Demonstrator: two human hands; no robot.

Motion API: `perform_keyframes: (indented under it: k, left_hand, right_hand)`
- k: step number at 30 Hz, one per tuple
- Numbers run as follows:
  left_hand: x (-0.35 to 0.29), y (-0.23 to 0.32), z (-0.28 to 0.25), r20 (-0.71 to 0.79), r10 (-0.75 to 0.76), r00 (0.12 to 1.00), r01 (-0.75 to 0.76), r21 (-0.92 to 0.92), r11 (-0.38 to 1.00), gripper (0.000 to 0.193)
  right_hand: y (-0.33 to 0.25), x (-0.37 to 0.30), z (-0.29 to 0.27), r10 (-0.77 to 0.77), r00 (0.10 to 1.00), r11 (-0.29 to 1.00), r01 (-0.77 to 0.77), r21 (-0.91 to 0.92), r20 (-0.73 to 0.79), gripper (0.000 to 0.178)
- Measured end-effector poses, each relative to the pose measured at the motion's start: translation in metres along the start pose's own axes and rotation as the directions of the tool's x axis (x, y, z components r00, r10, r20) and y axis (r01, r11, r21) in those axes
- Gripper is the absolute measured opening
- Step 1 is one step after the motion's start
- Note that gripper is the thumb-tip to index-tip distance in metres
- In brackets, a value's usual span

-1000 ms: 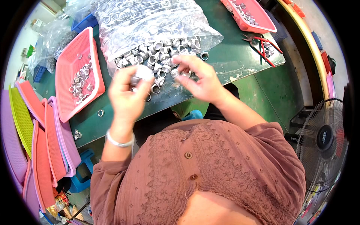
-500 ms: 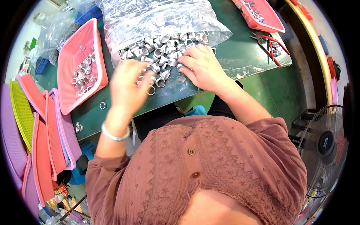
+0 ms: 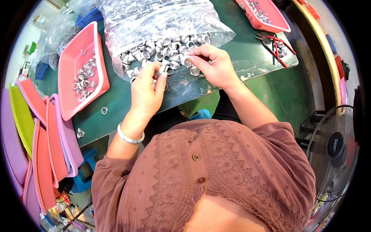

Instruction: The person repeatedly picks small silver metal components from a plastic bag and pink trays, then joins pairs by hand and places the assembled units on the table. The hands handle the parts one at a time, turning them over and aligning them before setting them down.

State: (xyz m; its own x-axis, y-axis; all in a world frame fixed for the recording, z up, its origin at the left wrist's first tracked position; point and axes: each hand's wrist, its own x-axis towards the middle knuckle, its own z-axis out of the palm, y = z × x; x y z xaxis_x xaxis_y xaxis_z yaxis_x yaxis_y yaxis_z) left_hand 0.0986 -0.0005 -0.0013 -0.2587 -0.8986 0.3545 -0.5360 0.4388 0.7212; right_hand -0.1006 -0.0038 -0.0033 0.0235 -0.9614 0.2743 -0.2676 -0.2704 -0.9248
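Note:
Silvery metal rings [image 3: 159, 55] lie heaped at the mouth of a clear plastic bag [image 3: 166, 21], which is full of more of them. My left hand [image 3: 148, 88], with a pale bangle on its wrist, is at the near edge of the heap. Thumb and forefinger close on a ring there, partly hidden by the fingers. To the right, my right hand [image 3: 218, 67] pinches another ring [image 3: 187, 60] between thumb and forefinger. Just below those fingertips lies a loose ring [image 3: 194, 71] on the green table [image 3: 127, 104].
A pink basket [image 3: 102, 73] holding some rings stands on the left, and a second pink basket [image 3: 270, 26] at the far right. Red-handled pliers [image 3: 275, 50] lie near the right edge. A single ring [image 3: 104, 111] sits left. Stacked colored baskets [image 3: 42, 166] and a fan [image 3: 336, 145] flank me.
My left hand has moved right and in toward the heap, its fingers now pinched. The right hand has drawn slightly back, now pinching a ring. The view has shifted a little.

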Motion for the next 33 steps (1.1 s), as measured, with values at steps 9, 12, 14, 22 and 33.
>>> perform_keyframes:
  k: [9,12,14,22,33]
  left_hand:
    - [0.006,-0.002,0.002,0.044,0.061,0.997,-0.046,-0.287,0.957,0.031]
    - [0.008,0.011,-0.002,0.062,0.130,0.990,-0.115,-0.199,0.973,0.037]
    - [0.008,0.013,-0.001,0.072,0.139,0.988,-0.121,-0.211,0.970,0.039]
    - [0.008,0.021,0.000,0.054,0.073,0.996,-0.063,-0.172,0.983,0.052]
    - [0.009,0.026,0.002,0.003,0.165,0.986,-0.164,-0.088,0.983,0.028]
  right_hand:
    - [-0.008,0.002,-0.003,0.337,0.910,0.698,-0.414,0.585,0.241,0.011]
    - [-0.008,-0.002,0.001,0.391,0.876,0.567,-0.470,0.676,0.282,0.010]
    - [-0.010,-0.004,0.004,0.415,0.862,0.522,-0.489,0.699,0.293,0.009]
    - [-0.009,-0.008,0.008,0.429,0.848,0.543,-0.518,0.661,0.313,0.009]
    - [-0.011,-0.011,0.020,0.445,0.833,0.504,-0.536,0.677,0.328,0.013]
